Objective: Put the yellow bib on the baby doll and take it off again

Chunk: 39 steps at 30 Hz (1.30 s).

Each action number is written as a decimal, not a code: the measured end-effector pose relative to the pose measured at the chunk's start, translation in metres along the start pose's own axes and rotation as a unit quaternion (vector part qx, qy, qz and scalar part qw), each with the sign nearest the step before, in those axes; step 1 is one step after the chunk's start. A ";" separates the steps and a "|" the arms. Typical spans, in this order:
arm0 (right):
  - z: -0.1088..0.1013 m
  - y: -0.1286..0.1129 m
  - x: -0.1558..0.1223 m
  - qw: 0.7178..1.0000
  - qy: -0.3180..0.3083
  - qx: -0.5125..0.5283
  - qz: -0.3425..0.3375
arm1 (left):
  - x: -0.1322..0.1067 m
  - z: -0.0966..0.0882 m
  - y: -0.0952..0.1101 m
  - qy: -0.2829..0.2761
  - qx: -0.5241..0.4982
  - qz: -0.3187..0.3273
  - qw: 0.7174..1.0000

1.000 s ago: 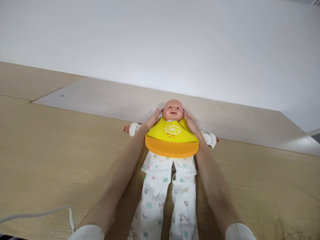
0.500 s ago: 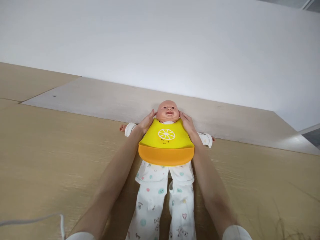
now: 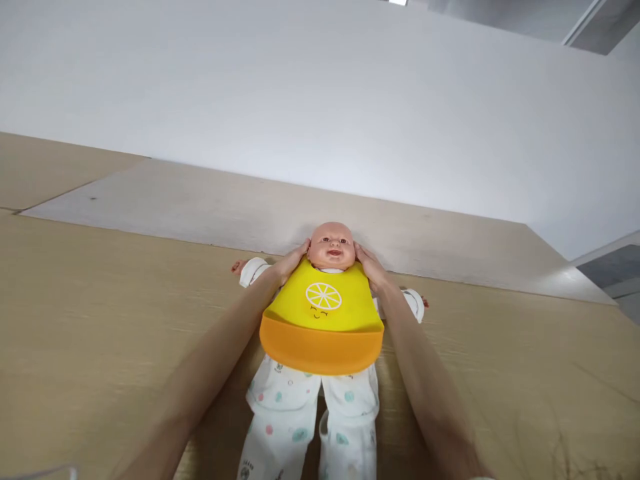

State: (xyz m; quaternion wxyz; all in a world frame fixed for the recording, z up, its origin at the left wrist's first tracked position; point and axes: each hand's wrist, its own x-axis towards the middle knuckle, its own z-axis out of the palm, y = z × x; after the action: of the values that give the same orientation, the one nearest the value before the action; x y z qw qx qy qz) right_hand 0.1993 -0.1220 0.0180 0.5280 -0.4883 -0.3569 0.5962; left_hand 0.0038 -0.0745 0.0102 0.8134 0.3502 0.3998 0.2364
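Note:
A baby doll lies face up in white printed clothes. Over its chest is a yellow bib with a citrus slice, a smiling face and an orange catch pocket at the bottom. My left hand is at the left side of the doll's neck, its fingers curled on the bib's upper edge. At the other side, my right hand has hold of the bib's upper corner. Fingertips of both hands are partly hidden beside and behind the head. The bib's neck strap is out of sight behind the doll.
Beneath the doll is a wood-toned surface with a paler strip along its far side. A white wall rises behind it. Part of a white cable shows at the lower left.
My view has tilted up, so the doll, bib and hands sit lower in the picture. Both hands stay at the sides of the doll's neck.

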 end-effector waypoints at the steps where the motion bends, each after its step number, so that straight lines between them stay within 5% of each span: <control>1: -0.002 0.003 -0.005 1.000 -0.012 0.014 0.008 | -0.005 0.002 -0.003 0.006 0.000 -0.001 1.000; 13: -0.015 0.020 -0.090 0.998 -0.017 -0.057 -0.011 | -0.075 0.025 -0.046 0.024 -0.031 0.065 0.997; 26: -0.027 0.052 -0.130 0.997 -0.025 -0.075 -0.007 | -0.104 0.024 -0.089 -0.019 -0.118 0.096 0.988; 31: -0.026 0.048 -0.122 0.986 -0.058 -0.154 -0.035 | -0.106 0.021 -0.097 -0.031 -0.119 0.091 0.988; 39: -0.012 0.018 -0.074 0.930 -0.143 -0.309 -0.140 | -0.104 0.017 -0.097 -0.050 -0.088 0.111 0.989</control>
State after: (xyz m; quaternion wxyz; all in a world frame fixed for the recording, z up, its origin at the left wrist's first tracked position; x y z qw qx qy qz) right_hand 0.2030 -0.1993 0.0127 0.3724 -0.4815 -0.6604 0.4397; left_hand -0.0312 -0.2131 -0.0052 0.8290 0.3306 0.2950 0.3413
